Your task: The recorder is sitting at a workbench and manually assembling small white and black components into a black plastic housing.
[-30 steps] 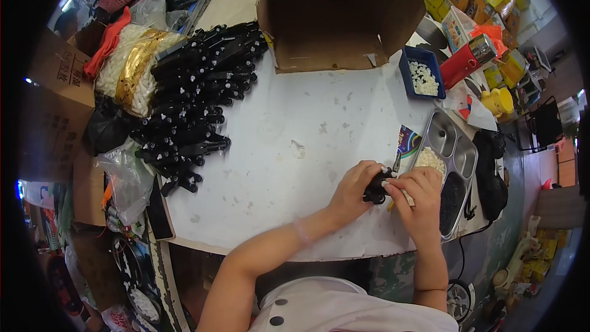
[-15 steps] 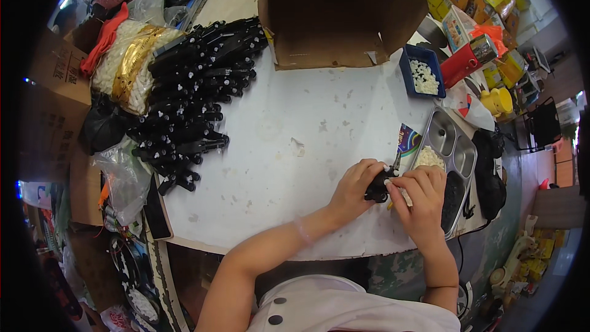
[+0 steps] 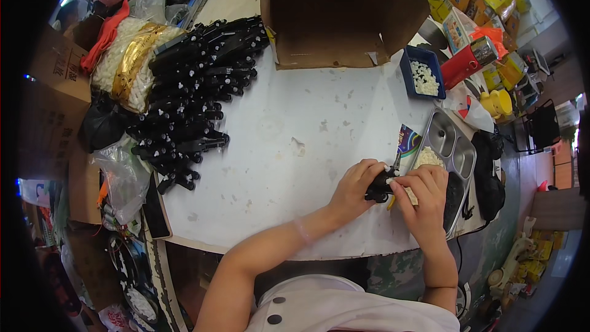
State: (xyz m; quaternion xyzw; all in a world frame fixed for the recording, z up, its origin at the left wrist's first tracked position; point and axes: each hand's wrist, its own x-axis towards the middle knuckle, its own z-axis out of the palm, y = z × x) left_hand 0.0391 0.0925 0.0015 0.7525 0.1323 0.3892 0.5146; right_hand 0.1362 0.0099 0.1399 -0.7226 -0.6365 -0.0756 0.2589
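Note:
My left hand [image 3: 356, 189] is closed around a small black plastic part [image 3: 377, 192] near the right front of the white table. My right hand [image 3: 425, 193] meets it there, thumb and fingertips pinched at the part's right side. Tiny white spots show at those fingertips; whether they are pieces or nails I cannot tell. Beside my right hand lies a steel compartment tray [image 3: 465, 158] holding small cream-white pieces [image 3: 429, 157] and dark bits [image 3: 453, 192]. A pointed metal tool [image 3: 397, 161] sticks out just beyond my hands, its lower end hidden.
Black plastic parts with white tips [image 3: 190, 98] are heaped at the left. An opened cardboard box [image 3: 338, 55] stands at the back. A blue bin [image 3: 424, 94] of white pieces and a red flask [image 3: 460, 66] are at the back right. A phone-like dark slab [image 3: 158, 214] rests at the left edge.
The black part has turned slightly in my left hand. My right fingers have shifted a little at its side. Everything else stays put.

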